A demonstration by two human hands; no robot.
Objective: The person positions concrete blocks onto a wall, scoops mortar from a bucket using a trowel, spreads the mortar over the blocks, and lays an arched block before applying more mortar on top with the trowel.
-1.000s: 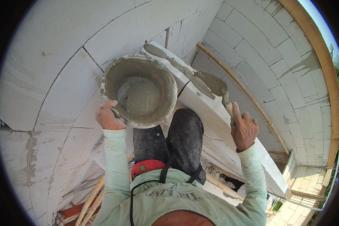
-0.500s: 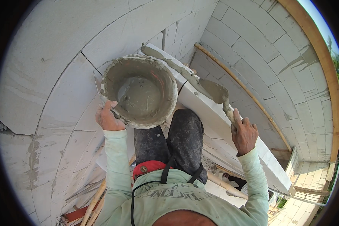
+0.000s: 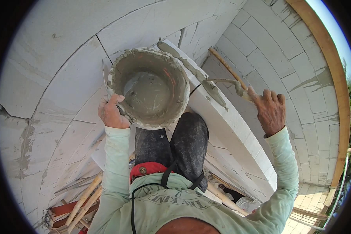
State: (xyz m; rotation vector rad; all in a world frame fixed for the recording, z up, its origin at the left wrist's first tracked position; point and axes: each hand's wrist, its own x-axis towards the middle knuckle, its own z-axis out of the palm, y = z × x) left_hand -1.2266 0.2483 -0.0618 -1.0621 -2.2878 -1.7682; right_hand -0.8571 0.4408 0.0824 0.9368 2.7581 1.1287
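My left hand (image 3: 113, 113) grips the near left rim of a round bucket (image 3: 117, 72), its inner wall crusted with grey mortar. Wet mortar (image 3: 146, 91) lies in its bottom. My right hand (image 3: 270, 108) is closed round the handle of a trowel (image 3: 226, 81), whose mortar-coated blade shows nearly edge-on over the white block wall (image 3: 238, 124). Along that wall's top runs a strip of grey mortar (image 3: 185, 62), with a smeared patch near the trowel's tip. The bucket is beside the wall's far end, above my knees.
A tall white block wall (image 3: 66, 89) rises on my left, and another (image 3: 284, 50) stands beyond the low wall. A bamboo pole (image 3: 227, 65) leans behind the trowel. Lower left are more bamboo poles (image 3: 84, 199). A wooden beam (image 3: 339, 97) edges the far right wall.
My right hand has moved right and slightly up, turning the trowel from its flat side to nearly edge-on. More mortar shows on the block top. My left hand still holds the bucket.
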